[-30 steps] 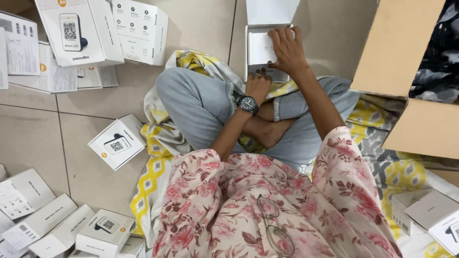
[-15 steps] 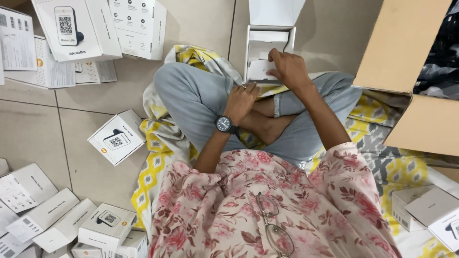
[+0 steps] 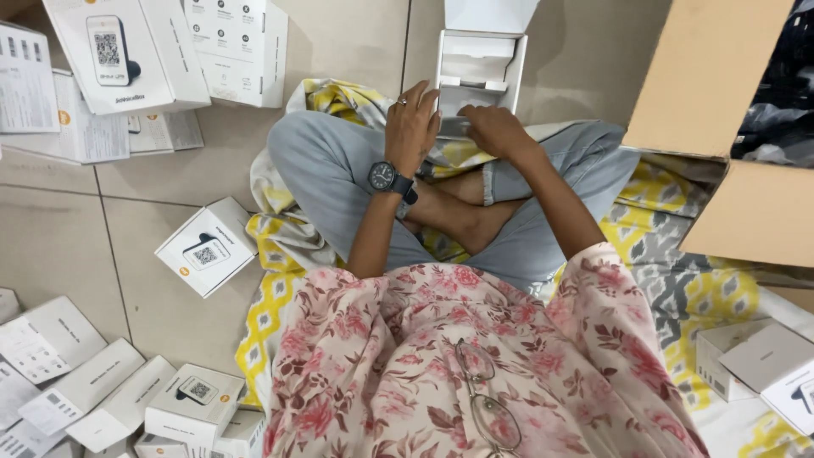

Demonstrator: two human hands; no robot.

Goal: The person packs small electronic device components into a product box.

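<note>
Resting on the floor just past my crossed legs, the open white box (image 3: pixel 479 72) stood with its lid flipped up and away from me, and both my hands met at its near edge. My left hand (image 3: pixel 412 127), the one with the dark wristwatch (image 3: pixel 383 176), had its fingers curled at the box's near left corner; whether they pinched anything I could not tell. My right hand (image 3: pixel 496 131) lay closed over a small pale item (image 3: pixel 454 127) at the box's mouth, which looked like an insert or slim device, though too little of it showed to say which.

I judged the box to be light, thin card, stiff along its folds but easy to crush, so the side walls near the corners seemed the safer places to hold it. The inner tray looked loose enough to slide.

Around me, more white boxes (image 3: pixel 206 246) of the same kind lay scattered over the tiled floor (image 3: pixel 76 229) to my left, with larger ones (image 3: pixel 127 51) stacked towards the far left corner. A brown cardboard carton (image 3: pixel 721 102) stood open at my right, its dark contents hard to make out. A yellow patterned cloth (image 3: pixel 280 237) spread under me. My palms hid the box's front wall, and the lid was cut off at the frame's top.
</note>
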